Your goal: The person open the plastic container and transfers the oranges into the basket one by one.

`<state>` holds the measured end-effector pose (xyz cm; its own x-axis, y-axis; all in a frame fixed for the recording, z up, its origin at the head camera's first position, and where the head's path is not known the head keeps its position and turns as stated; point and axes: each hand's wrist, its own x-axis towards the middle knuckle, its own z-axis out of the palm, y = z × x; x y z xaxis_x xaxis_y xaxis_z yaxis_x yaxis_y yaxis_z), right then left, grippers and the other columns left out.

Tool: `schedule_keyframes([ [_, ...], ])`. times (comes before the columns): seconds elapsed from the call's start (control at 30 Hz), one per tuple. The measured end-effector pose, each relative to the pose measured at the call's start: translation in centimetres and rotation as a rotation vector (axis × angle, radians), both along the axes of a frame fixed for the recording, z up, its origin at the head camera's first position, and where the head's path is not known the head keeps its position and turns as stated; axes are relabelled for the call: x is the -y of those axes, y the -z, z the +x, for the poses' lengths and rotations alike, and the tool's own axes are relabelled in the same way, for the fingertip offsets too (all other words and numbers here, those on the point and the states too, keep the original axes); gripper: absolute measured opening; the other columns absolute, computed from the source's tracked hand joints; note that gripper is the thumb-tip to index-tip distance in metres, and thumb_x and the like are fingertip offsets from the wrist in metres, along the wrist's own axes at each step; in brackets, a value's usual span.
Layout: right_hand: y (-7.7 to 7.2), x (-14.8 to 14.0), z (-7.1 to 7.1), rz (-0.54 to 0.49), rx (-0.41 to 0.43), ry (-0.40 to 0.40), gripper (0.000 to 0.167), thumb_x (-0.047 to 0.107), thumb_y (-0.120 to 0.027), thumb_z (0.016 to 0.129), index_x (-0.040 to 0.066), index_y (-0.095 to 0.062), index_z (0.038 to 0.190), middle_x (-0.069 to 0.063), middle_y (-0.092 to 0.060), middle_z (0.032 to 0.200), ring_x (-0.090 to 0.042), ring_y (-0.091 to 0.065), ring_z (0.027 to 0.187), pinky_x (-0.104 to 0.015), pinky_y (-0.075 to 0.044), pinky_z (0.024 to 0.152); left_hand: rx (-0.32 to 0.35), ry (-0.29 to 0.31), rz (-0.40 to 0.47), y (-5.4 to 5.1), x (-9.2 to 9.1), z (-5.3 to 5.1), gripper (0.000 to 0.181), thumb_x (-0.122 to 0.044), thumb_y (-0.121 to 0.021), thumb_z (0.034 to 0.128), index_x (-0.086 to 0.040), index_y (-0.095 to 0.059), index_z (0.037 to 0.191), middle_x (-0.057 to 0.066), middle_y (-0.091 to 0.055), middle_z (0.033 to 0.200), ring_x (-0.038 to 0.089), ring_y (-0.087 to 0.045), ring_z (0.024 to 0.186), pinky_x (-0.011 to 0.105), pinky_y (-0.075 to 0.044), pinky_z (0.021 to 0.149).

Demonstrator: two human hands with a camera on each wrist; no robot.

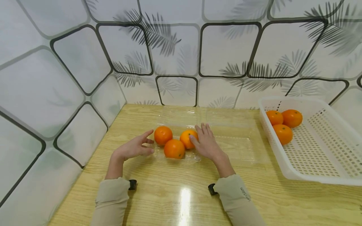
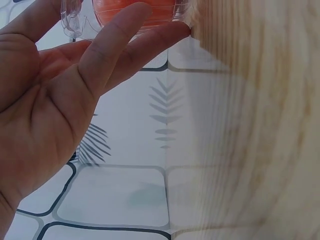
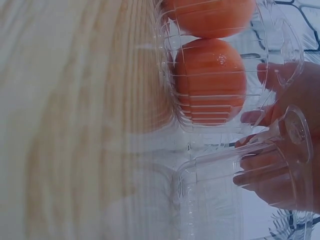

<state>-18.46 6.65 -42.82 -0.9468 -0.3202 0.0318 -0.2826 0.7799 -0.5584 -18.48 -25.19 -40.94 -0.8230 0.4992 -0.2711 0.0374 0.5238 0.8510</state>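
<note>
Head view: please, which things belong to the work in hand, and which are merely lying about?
Belong to the work:
- left hand, right hand
- three oranges between them
- clear plastic packaging
- probably the white basket with three more oranges

Merely around:
- wooden table, only as support
- patterned wall

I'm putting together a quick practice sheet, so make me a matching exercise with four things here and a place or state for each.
1. left hand
2. right hand
3. white perforated basket
4. clear plastic container

A. farthest right in the head view
B. transparent, lying open
C. left of the container's leftmost orange
D. overlapping the container's rightmost orange

Pairs: 1-C, 2-D, 3-A, 4-B
</note>
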Motion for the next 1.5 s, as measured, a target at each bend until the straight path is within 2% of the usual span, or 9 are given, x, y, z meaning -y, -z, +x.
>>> schedule_keyframes([
  [0.17, 0.0, 0.1, 0.1, -0.005, 0.004, 0.0, 0.063, 0.033, -0.042, 0.107, -0.007, -0.026, 0.153, -0.033, -0.011, 0.16, -0.046, -0.001, 0.15, -0.055, -0.004, 0.121, 0.001, 0.019, 0.04, 0.1, 0.0, 0.1, 0.087, -0.012, -0.064, 0.0967, -0.006, -0.005, 0.16, 0.032, -0.037, 0.15, 0.043, -0.05, 0.13, 0.049, -0.048, 0.101],
  [0.4, 0.0, 0.1, 0.1, -0.02, 0.0, 0.0, 0.063, 0.033, -0.043, 0.107, -0.005, -0.026, 0.154, -0.033, -0.011, 0.16, -0.046, -0.001, 0.15, -0.056, -0.005, 0.12, -0.023, 0.024, 0.036, 0.2, 0.1, 0.2, 0.081, -0.012, -0.059, 0.0995, -0.006, -0.006, 0.16, 0.031, -0.039, 0.149, 0.039, -0.051, 0.129, 0.054, -0.042, 0.105],
  [0.63, -0.2, 0.1, 0.2, -0.026, -0.008, -0.005, 0.064, 0.035, -0.044, 0.106, -0.003, -0.025, 0.155, -0.031, -0.011, 0.161, -0.046, -0.001, 0.15, -0.057, -0.005, 0.12, -0.019, 0.031, 0.06, 0.2, 0.2, 0.1, 0.08, -0.01, -0.058, 0.0996, -0.007, -0.006, 0.16, 0.032, -0.038, 0.15, 0.041, -0.049, 0.131, 0.052, -0.044, 0.104],
  [0.77, -0.5, 0.2, 0.4, -0.019, -0.034, -0.023, 0.064, 0.033, -0.05, 0.103, 0.002, -0.028, 0.155, -0.03, -0.013, 0.161, -0.047, -0.002, 0.149, -0.058, -0.006, 0.119, -0.017, 0.034, 0.064, 0.2, 0.2, 0.0, 0.081, -0.01, -0.059, 0.0992, -0.007, -0.006, 0.16, 0.031, -0.038, 0.15, 0.041, -0.047, 0.132, 0.052, -0.044, 0.104],
  [1.0, -0.9, 0.5, 0.6, 0.034, -0.089, -0.08, 0.069, 0.02, -0.069, 0.091, 0.013, -0.039, 0.152, -0.028, -0.022, 0.159, -0.052, -0.005, 0.148, -0.066, -0.011, 0.116, -0.008, 0.036, 0.075, 0.2, 0.2, 0.0, 0.082, -0.009, -0.06, 0.0983, -0.007, -0.006, 0.16, 0.031, -0.038, 0.15, 0.041, -0.047, 0.133, 0.051, -0.044, 0.104],
  [1.27, -0.8, 1.2, 0.6, 0.07, -0.081, -0.089, 0.072, 0.02, -0.077, 0.086, 0.015, -0.045, 0.15, -0.026, -0.029, 0.157, -0.05, -0.006, 0.148, -0.066, -0.01, 0.116, 0.0, 0.045, 0.082, 0.4, 0.2, -0.2, 0.082, -0.009, -0.059, 0.0987, -0.006, -0.004, 0.16, 0.033, -0.036, 0.151, 0.042, -0.044, 0.135, 0.049, -0.045, 0.104],
  [1.5, -0.6, 1.3, 0.7, 0.071, -0.087, -0.081, 0.068, 0.02, -0.078, 0.086, 0.014, -0.05, 0.147, -0.024, -0.037, 0.152, -0.051, -0.01, 0.147, -0.065, -0.011, 0.116, 0.007, 0.04, 0.087, 0.4, 0.2, -0.1, 0.083, -0.008, -0.059, 0.0982, -0.006, -0.004, 0.16, 0.033, -0.036, 0.15, 0.042, -0.045, 0.134, 0.048, -0.046, 0.103],
])
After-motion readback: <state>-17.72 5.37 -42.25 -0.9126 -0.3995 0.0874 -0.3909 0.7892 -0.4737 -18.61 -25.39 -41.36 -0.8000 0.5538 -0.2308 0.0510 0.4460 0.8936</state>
